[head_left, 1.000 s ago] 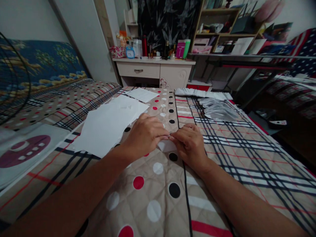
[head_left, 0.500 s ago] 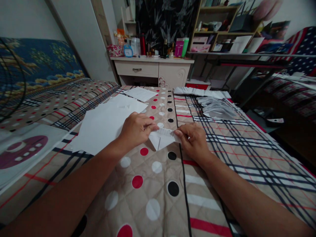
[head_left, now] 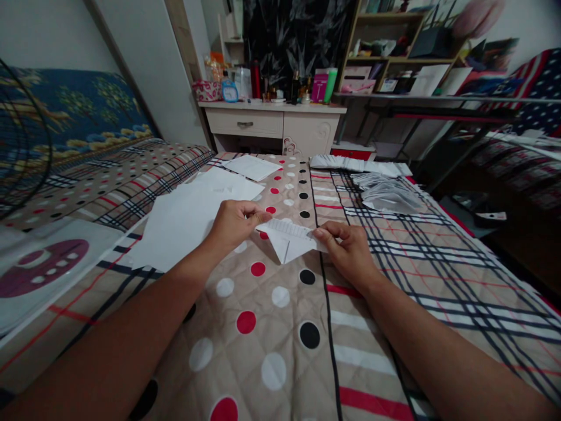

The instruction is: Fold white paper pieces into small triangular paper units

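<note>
A folded sheet of white paper (head_left: 289,241) is stretched between my two hands, just over the patterned bedspread. Its lower part forms a downward-pointing triangle, and faint printed lines run along the upper strip. My left hand (head_left: 239,222) pinches the left end between thumb and fingers. At the opposite end, my right hand (head_left: 346,242) grips the paper, thumb on top. Beside my left hand lies a spread of white paper sheets (head_left: 184,216), with another white sheet (head_left: 252,167) farther back.
Folded white papers lie in a stack (head_left: 385,193) at the bed's right, with a long row of folded paper (head_left: 359,165) behind. A plastic-covered packet with a purple print (head_left: 48,263) sits at the left. A dresser (head_left: 272,120) stands beyond the bed.
My left hand has shifted slightly left along the paper, baring more of its upper strip. The right hand keeps its grip at the other end.
</note>
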